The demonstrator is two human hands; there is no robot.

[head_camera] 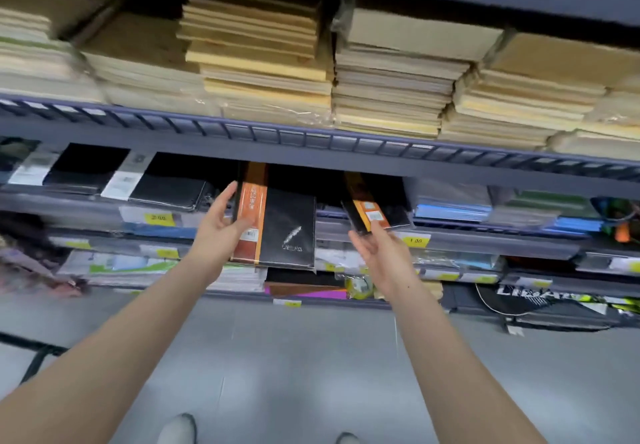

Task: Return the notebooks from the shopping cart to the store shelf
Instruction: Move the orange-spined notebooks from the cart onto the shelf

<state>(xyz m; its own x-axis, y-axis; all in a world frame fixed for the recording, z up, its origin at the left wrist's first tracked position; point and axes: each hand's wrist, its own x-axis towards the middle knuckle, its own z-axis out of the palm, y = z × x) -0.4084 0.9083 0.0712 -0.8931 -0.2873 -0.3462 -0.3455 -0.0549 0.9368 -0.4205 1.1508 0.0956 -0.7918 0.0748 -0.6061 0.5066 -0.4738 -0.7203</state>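
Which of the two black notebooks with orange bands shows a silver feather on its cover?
The larger notebook in the left hand; the right hand notebook shows none.

Even, fairly bright light falls from above, with no hard shadows on the pale grey floor [311,357], only faint soft patches of reflected glare. The recess under the dark blue-grey metal shelf rail [311,145] is dim, and the black covers there lose detail. Clear plastic wrap on the stacked cream paper pads [388,97] catches small glints. Motion blur smears the left and right edges most; yellow price tags [415,241] are barely legible. Wide-angle distortion bows the shelf lines and stretches both bare forearms [131,346] toward the corners.
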